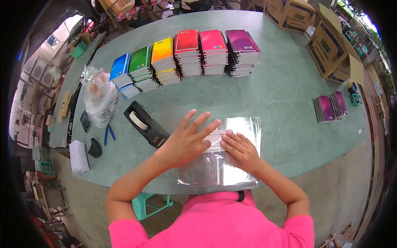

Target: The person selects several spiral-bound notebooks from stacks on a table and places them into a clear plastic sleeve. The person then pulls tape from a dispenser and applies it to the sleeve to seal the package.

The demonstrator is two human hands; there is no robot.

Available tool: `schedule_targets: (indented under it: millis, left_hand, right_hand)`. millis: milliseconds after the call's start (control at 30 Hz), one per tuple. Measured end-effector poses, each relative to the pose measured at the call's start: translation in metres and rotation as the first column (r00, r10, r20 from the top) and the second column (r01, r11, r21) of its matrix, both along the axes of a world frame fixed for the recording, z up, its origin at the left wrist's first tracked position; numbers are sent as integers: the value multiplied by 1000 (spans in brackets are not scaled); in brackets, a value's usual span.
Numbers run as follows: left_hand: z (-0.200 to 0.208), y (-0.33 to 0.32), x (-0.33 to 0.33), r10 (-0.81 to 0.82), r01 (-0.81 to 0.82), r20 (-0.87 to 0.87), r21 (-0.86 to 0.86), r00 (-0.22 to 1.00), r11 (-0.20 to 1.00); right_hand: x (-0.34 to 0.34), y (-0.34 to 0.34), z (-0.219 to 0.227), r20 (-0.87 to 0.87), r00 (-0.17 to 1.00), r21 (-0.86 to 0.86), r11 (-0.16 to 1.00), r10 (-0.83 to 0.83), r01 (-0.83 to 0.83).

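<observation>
A clear plastic sheet or bag [202, 170] lies flat and shiny on the table in front of me. A small white bundle with fine lines [214, 140] rests on or inside it; I cannot tell which, nor what the bundle is. My right hand [242, 153] lies with its fingers stretched out over the bundle's right end. Raised at the bundle's left side, my left hand [185, 140] has its fingers spread and grips nothing. A black tape dispenser [155, 133] with a pale roll stands just beyond my left hand.
Stacked spiral notebooks [188, 43] in several colours form a row at the back. To the left are a crumpled plastic bag [99, 101], blue pliers [109, 134] and a white paper bundle [78, 156]. Small purple notebooks [326, 108] and cardboard boxes [328, 51] stand right.
</observation>
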State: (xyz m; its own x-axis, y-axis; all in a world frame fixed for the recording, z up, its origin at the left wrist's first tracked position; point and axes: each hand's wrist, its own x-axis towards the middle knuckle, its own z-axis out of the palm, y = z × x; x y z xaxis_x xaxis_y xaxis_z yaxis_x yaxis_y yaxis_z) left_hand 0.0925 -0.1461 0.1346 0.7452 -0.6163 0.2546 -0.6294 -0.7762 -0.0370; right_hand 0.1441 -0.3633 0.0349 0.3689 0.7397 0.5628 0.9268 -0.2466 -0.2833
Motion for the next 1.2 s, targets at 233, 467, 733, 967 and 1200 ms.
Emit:
schedule_targets:
  millis: [233,467,733,967,1200]
  left_hand:
    - [-19,-14,18,-47,47,-99,-2,994,999]
    - [-5,-20,24,11,9,-197,102,980,995]
    - [11,-44,-57,-369,398,-551,-72,748,914]
    - [0,-14,9,-33,41,-81,95,996,995]
    - [-7,-30,25,42,-4,-221,167,974,986]
  right_hand:
    - [-8,1,-6,-55,998,20,1000,10,-9]
    - [-7,4,-2,-170,985,70,998,19,-8]
    - [-5,-3,8,-125,990,-44,996,72,-78]
    - [-9,-5,-4,-79,994,-47,996,72,-76]
    - [-5,-4,-9,-148,983,-16,993,112,-115]
